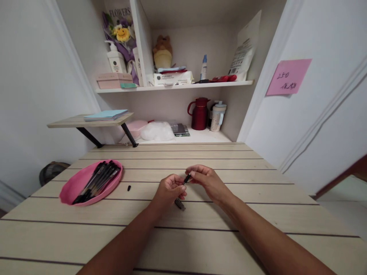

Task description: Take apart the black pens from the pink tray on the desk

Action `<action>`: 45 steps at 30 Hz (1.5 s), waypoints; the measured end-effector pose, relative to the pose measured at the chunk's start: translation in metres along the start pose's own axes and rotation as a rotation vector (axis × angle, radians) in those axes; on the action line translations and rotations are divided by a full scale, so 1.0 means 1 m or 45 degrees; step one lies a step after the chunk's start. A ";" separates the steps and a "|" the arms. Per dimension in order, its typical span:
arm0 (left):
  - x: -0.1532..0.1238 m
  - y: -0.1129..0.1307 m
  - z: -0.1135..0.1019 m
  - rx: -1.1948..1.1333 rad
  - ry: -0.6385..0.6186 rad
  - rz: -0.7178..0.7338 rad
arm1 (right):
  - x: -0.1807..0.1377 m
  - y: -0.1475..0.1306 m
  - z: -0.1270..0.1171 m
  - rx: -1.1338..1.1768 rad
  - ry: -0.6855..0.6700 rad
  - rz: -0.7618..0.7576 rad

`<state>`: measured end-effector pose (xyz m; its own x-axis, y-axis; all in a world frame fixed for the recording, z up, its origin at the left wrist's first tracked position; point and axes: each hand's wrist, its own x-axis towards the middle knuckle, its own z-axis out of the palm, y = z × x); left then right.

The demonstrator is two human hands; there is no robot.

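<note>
Black pen [187, 178] pinched two ways rn, left hand [171, 190] closed on the lower bit, right hand [207, 180] gripping up top, pink tray [71, 184] of pens [101, 178] off left

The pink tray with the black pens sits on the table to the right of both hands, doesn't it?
Not quite: the pink tray with the black pens does sit on the table, but to the left of both the left hand and the right hand. The head view shows it.

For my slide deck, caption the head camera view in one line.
Left hand and right hand holding a black pen, a pink tray of pens at left.
</note>
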<state>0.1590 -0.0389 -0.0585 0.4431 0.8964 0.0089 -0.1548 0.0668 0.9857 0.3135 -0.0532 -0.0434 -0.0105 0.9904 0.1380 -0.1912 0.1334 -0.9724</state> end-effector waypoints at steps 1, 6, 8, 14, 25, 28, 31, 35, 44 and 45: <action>0.000 0.000 0.000 0.008 0.000 0.001 | 0.000 0.000 0.000 0.000 0.011 -0.006; -0.001 0.001 0.000 0.026 -0.002 -0.001 | 0.002 0.003 -0.002 -0.028 0.051 -0.006; -0.001 0.001 0.000 0.029 0.007 -0.003 | 0.002 0.004 -0.003 0.021 0.016 0.005; 0.000 0.000 -0.001 0.034 -0.007 -0.014 | 0.001 0.003 -0.001 -0.011 0.067 0.006; 0.001 -0.007 -0.001 0.055 0.028 0.055 | 0.003 0.011 -0.001 -0.071 0.105 -0.037; 0.001 -0.006 0.000 0.036 0.049 0.040 | 0.002 0.012 0.000 -0.150 0.105 -0.053; 0.003 0.001 -0.004 -0.060 0.070 0.021 | 0.002 0.009 0.003 -0.150 0.101 -0.050; 0.006 0.017 -0.023 -0.261 0.136 0.090 | 0.007 0.007 0.008 -0.221 0.111 -0.028; 0.004 0.058 -0.077 -0.665 0.216 0.342 | 0.028 0.027 0.025 -0.798 -0.213 -0.029; 0.003 0.061 -0.082 -0.696 0.221 0.356 | 0.031 0.029 0.029 -0.836 -0.229 -0.046</action>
<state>0.0788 0.0035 -0.0119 0.1783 0.9672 0.1809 -0.6926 -0.0072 0.7213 0.2797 -0.0200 -0.0617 -0.1891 0.9710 0.1461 0.4403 0.2168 -0.8713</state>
